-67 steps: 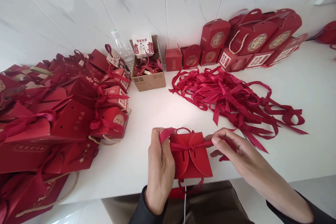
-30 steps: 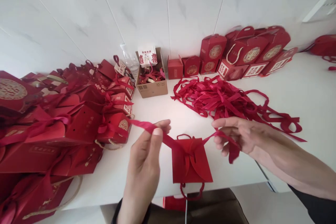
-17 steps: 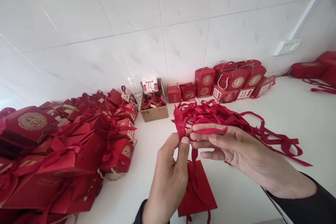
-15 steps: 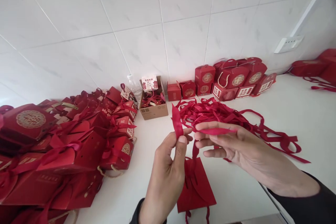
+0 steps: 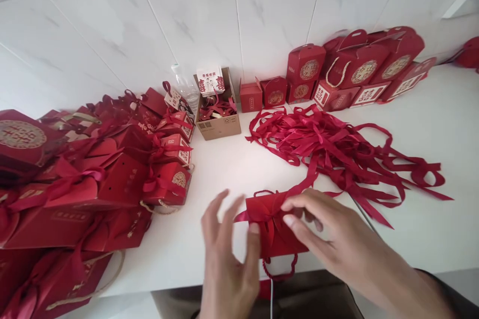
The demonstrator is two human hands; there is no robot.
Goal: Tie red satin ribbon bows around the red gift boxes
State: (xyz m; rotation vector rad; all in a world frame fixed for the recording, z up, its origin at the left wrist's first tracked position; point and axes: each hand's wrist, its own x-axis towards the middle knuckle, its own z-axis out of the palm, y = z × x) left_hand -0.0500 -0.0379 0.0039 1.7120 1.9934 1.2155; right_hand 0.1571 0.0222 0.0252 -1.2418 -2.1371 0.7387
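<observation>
A flat red gift bag [image 5: 277, 239] lies on the white counter [image 5: 224, 169] near its front edge, a red ribbon [image 5: 299, 187] threaded through its flaps. My left hand [image 5: 228, 259] is beside the bag's left side, fingers spread, thumb pressing the ribbon by the knot. My right hand [image 5: 329, 239] lies over the bag's right half, thumb and forefinger pinched on the ribbon at the middle. One ribbon end trails up and right toward the loose ribbons.
A heap of loose red ribbons [image 5: 344, 154] lies at the right. Finished red bags tied with ribbon [image 5: 97, 179] pile up at the left. A cardboard box [image 5: 219, 119] and red boxes [image 5: 352, 70] stand along the tiled wall.
The hands came down from holding the ribbon ends raised in the air to the bag on the counter. My left hand has opened its fingers; the view has tipped downward.
</observation>
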